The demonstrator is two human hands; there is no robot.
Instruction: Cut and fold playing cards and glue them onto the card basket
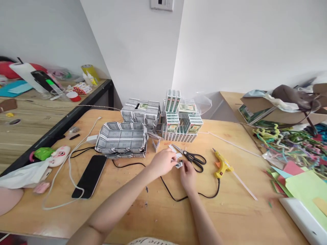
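Between the fingertips of both hands is a small folded playing card (pixel 179 164), partly hidden by the fingers. My left hand (pixel 163 161) pinches it from the left, and my right hand (pixel 188 175) closes on its right side. A white card strip (pixel 174 149) lies just beyond my left fingers. Black-handled scissors (pixel 192 157) rest right behind my right hand. To the left stands an open basket (pixel 122 154) built of patterned cards, with another folded card (pixel 156 145) standing beside it. A yellow glue gun (pixel 222 165) lies to the right, its black cord (pixel 168 189) running near my wrists.
Behind the basket sits a card-covered box (pixel 140 114), next to stacked card packs (pixel 180 136). A black phone (pixel 90 177) and white cable (pixel 52 187) lie left. Coloured paper (pixel 304 183), pipe cleaners (pixel 293 143) and a cardboard box (pixel 278 115) occupy the right.
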